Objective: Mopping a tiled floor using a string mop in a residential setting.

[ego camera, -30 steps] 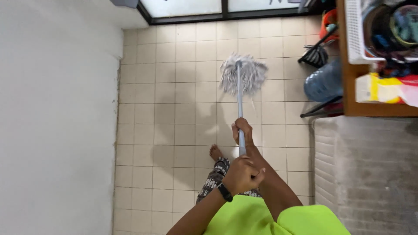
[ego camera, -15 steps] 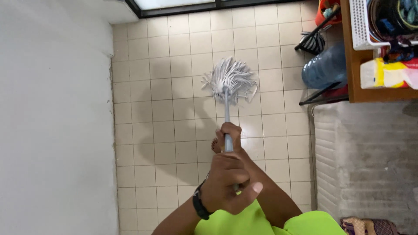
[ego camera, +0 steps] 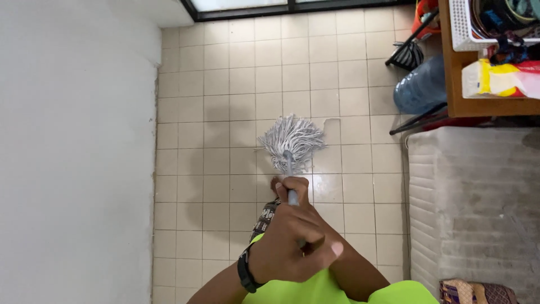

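Since a second ago the mop head (ego camera: pixel 292 141) has come back toward me, from up near the window frame to the tiles just ahead of my foot, and the handle (ego camera: pixel 292 194) now stands much steeper under the camera.

Nearest to me, my left hand (ego camera: pixel 292 247) is closed in a full fist around the top of the handle, thumb laid across the front, a black band on the wrist. Just beyond it my right hand (ego camera: pixel 292 188) is also wrapped tight round the handle, lower down, with only a short bit of grey pole showing before the strings begin. My bare foot (ego camera: pixel 277 184) peeks out beside that hand.

The strings lie splayed on the tiled floor (ego camera: pixel 225 112), touching it. Around and right of them the tiles have a wet shine, so I judge that patch is mopped; the tiles along the white wall (ego camera: pixel 73 152) and further up toward the window frame (ego camera: pixel 292 8) look duller, and I cannot tell whether they are done.

Farther right are a pale mat (ego camera: pixel 472 202), a blue water bottle (ego camera: pixel 421 90) and a wooden shelf (ego camera: pixel 450 67).
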